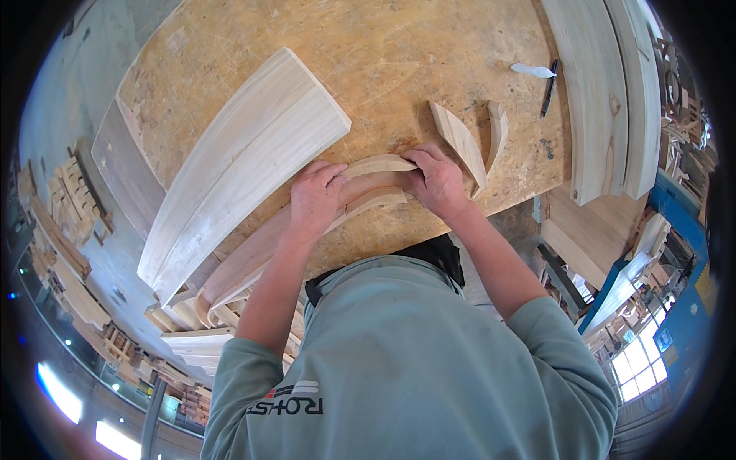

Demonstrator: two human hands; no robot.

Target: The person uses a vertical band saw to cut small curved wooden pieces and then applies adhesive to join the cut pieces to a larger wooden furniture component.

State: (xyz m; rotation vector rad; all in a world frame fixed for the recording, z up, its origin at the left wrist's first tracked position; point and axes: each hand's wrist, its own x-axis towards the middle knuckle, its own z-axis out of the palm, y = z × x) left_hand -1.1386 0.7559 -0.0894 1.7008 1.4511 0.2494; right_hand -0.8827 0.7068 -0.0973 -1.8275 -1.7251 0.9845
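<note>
Workpiece [379, 164], a curved light-wood strip, is positioned close to the near edge of the table [399, 69]. Left hand [315, 198] pinches its left portion; right hand [438, 182] pinches its right end. A broad board [249, 157] lies to the left. Two short curved pieces [462, 146] lie beside the right hand. Near the table's right edge: a black pen-like object [550, 90].

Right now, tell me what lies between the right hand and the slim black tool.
In the head view: a broad curved wooden piece, then a narrower one.
</note>
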